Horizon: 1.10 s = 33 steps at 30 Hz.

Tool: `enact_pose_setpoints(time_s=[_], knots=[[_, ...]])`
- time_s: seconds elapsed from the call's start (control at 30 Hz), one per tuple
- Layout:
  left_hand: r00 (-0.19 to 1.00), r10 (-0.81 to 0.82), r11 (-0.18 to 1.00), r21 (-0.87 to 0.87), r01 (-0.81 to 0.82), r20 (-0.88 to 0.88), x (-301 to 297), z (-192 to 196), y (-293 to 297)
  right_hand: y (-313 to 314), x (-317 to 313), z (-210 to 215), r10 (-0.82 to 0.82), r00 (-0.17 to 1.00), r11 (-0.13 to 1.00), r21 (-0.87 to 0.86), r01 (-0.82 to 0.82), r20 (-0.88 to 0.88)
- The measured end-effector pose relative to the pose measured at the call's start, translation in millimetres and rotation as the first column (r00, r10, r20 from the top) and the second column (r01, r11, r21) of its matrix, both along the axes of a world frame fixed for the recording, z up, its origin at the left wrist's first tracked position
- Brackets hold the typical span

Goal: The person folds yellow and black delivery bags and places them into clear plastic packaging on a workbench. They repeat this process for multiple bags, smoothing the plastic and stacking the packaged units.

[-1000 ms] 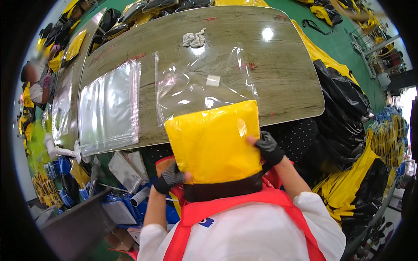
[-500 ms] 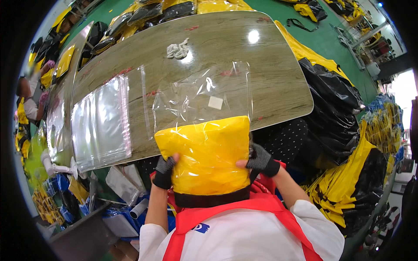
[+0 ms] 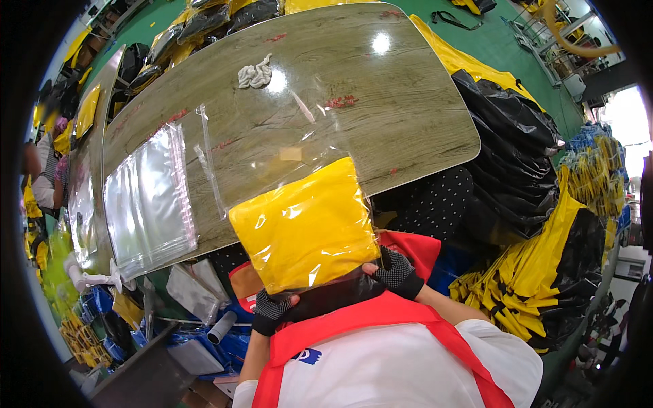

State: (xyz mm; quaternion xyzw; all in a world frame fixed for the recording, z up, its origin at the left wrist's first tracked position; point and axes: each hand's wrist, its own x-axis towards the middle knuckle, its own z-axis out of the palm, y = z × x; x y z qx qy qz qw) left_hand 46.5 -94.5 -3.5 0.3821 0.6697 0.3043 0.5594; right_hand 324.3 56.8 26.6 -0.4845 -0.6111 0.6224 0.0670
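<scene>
In front of my chest I hold a folded yellow fabric piece [image 3: 306, 221] with a black lower edge, inside a clear plastic bag [image 3: 320, 146]. The bag's upper part extends past the fabric over the table, and a small pale square [image 3: 291, 154] shows through it. My left hand [image 3: 273, 307], in a dark dotted fingerless glove, grips the lower left corner. At the lower right edge, my right hand [image 3: 394, 272], gloved alike, pinches the package with the thumb on top. The fingers underneath are hidden on both sides.
On the wood-patterned table [image 3: 422, 115] lie a stack of clear plastic bags [image 3: 149, 197] and a crumpled white strip [image 3: 256, 72]. Yellow and black fabric [image 3: 513, 163] is heaped at the right. A co-worker's striped clothing [image 3: 45, 160] shows at the far left.
The package has come nearer my body and tilted, its left side lower. My left hand has slid down to its lower corner. The bag's upper part has shifted left.
</scene>
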Motion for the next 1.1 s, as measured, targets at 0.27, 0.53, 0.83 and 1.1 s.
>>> enact_pose_setpoints(time_s=[0.27,0.53,0.83,1.1], knots=[[0.939,0.094,0.946,0.263,-0.187,0.330,-39,5,18,52,22,27,0.430,0.837,0.902,0.129,-0.412,-0.338],[0.987,0.001,0.994,0.111,-0.018,0.158,21,-21,-11,-28,37,-41,0.154,0.977,0.988,0.016,-0.153,-0.150],[0.938,0.234,0.798,0.601,-0.036,-0.255,55,-7,97,84,-56,69,-0.196,0.682,0.907,0.135,0.400,-0.705],[0.719,0.145,0.643,0.617,0.453,-0.680,25,196,160,145,-49,64,-0.189,0.603,0.982,-0.140,0.128,-0.775]])
